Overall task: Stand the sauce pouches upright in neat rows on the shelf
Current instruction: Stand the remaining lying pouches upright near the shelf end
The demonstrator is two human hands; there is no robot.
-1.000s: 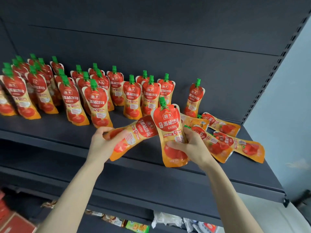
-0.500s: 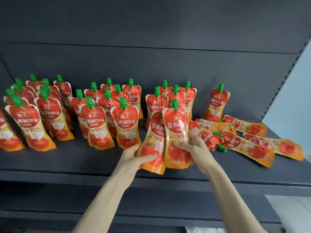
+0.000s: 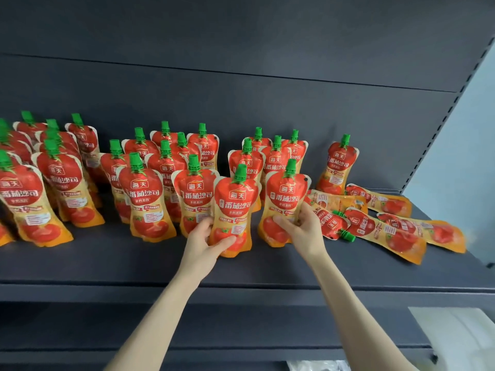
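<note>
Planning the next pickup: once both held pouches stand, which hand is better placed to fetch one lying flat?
Probably the right hand. The lying pouches sit just beside it, while the left hand, gripping its own pouch, is farther left with the right hand's pouch in between.

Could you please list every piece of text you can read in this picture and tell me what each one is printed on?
"海天": logo on the red top of the left pouch, gripped by the left hand, the right pouch, gripped by the right hand, and the others standing.
"番茄沙司": big white letters below each logo.
Smaller print, also on the lying pouches: too blurred to read.
</note>
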